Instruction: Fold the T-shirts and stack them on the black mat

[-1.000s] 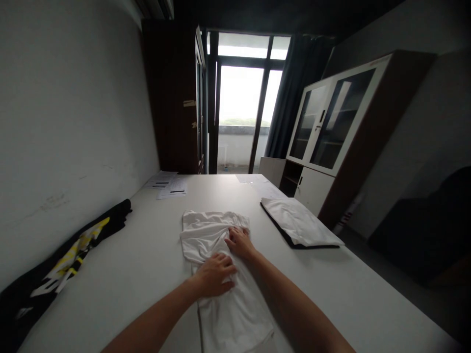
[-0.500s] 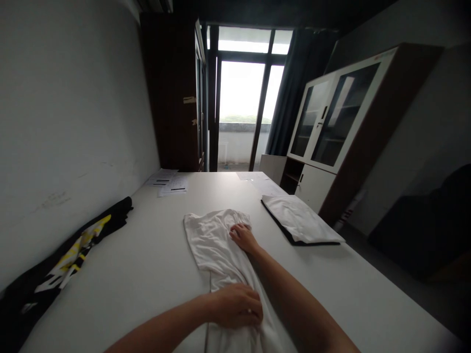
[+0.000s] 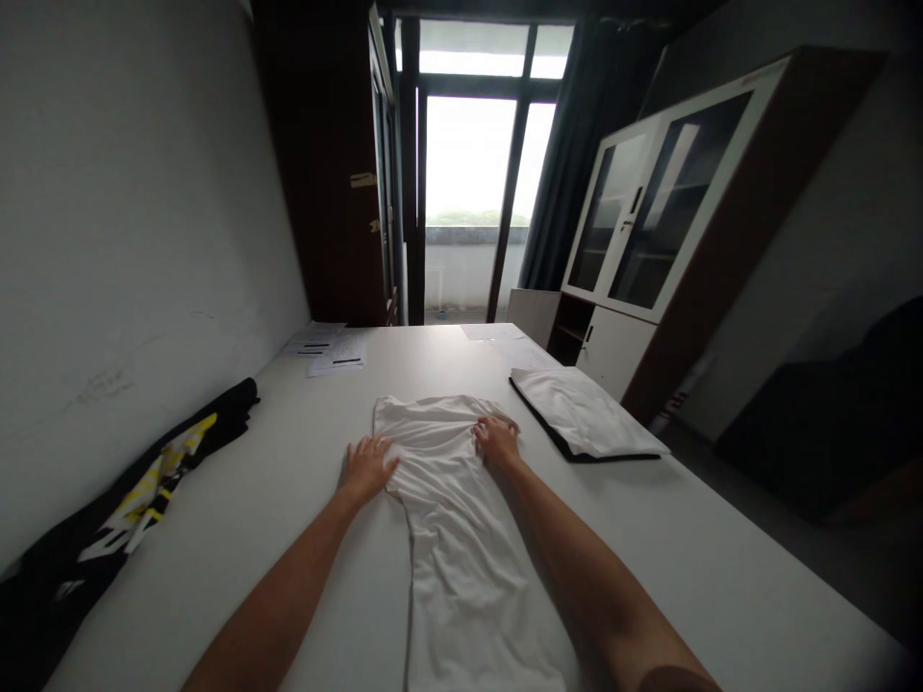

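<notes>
A white garment [image 3: 461, 538], long and wrinkled, lies lengthwise on the white table [image 3: 288, 538] in front of me. My left hand [image 3: 368, 468] rests at its left edge near the far end, fingers spread, partly on the cloth and partly on the tabletop. On the far right part of the cloth lies my right hand [image 3: 497, 441], fingers apart and bent slightly. Creases run across the fabric between the two hands. The garment's near end passes out of the bottom of the view.
Folded white cloth [image 3: 584, 411] lies over a black one at the table's right edge. A black garment with yellow and white print [image 3: 144, 490] lies along the left wall. Paper sheets [image 3: 337, 354] are at the far left; a glass-door cabinet [image 3: 649, 221] stands right.
My left hand has moved from the middle of the garment forward and left to its far left edge. My right hand has shifted slightly right, and the far end looks spread wider.
</notes>
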